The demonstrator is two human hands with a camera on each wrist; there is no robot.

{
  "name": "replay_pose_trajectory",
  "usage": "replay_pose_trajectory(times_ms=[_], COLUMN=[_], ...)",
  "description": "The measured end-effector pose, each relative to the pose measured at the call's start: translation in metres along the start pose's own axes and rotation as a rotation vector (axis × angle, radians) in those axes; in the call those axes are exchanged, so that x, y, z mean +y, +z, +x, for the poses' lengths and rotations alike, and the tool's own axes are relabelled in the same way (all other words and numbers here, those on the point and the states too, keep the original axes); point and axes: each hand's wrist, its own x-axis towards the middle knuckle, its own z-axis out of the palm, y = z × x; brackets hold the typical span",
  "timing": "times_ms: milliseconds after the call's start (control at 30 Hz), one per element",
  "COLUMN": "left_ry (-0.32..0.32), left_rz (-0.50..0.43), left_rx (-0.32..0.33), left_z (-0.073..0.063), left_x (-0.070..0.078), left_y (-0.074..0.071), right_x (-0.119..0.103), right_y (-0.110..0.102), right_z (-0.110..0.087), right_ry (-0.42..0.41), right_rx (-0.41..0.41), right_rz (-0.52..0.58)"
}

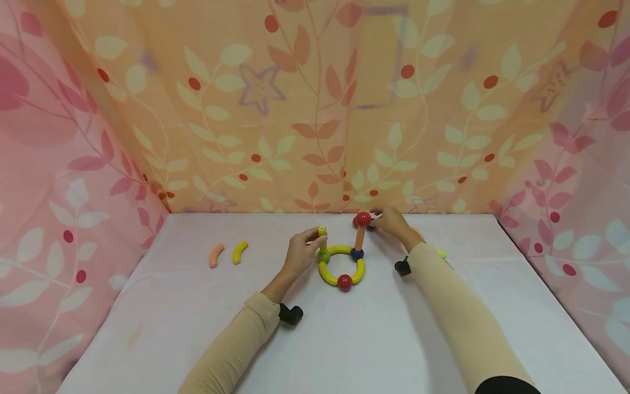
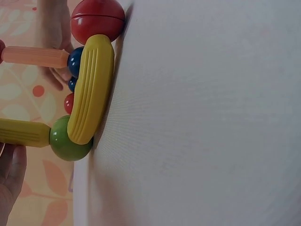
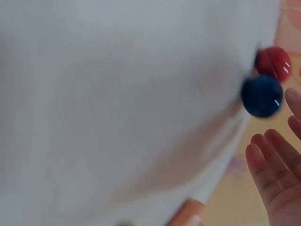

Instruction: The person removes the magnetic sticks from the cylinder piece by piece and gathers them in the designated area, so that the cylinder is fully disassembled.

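A ring of curved yellow bars [image 1: 339, 249] lies on the table, joined by a red ball [image 1: 345, 282], a green ball [image 1: 324, 256] and a blue ball [image 1: 357, 254]. From the green ball rises a yellow rod [image 1: 322, 243], pinched near its top by the fingers of my left hand [image 1: 299, 256]. An orange rod [image 1: 360, 238] stands on the blue ball, capped by another red ball [image 1: 363, 219]. My right hand [image 1: 392, 223] reaches behind it with fingers extended. Beside those fingertips, in the right wrist view, sit a loose dark blue ball [image 3: 262, 96] and a loose red ball [image 3: 273, 63].
To the left lie a curved orange piece [image 1: 216, 255] and a curved yellow piece [image 1: 240, 252]. Partly hidden by the right arm are an orange piece [image 1: 418, 232] and a yellow-green piece [image 1: 442, 254]. Floral cloth [image 1: 315, 109] hangs around the white table's back and sides.
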Motion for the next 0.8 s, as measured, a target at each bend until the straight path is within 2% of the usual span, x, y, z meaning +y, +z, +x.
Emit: replay_pose_trajectory(times_ms=[300, 467, 600, 800], left_ry=[-0.007, -0.005, 0.000, -0.010], left_rz=[0.004, 0.003, 0.001, -0.009], left_rx=[0.000, -0.004, -0.012, -0.017], left_z=[-0.002, 0.000, 0.002, 0.002], left_x=[0.001, 0.000, -0.002, 0.000], left_y=[0.000, 0.000, 0.001, 0.000], right_x=[-0.016, -0.033, -0.048, -0.069], right_y=[-0.037, -0.050, -0.057, -0.056], right_z=[-0.028, -0.050, -0.067, -0.086], right_ry=[-0.045, -0.135, -0.198, -0.261], right_rx=[0.087, 0.182, 0.236, 0.258], right_rz=[0.102, 0.145, 0.192, 0.277])
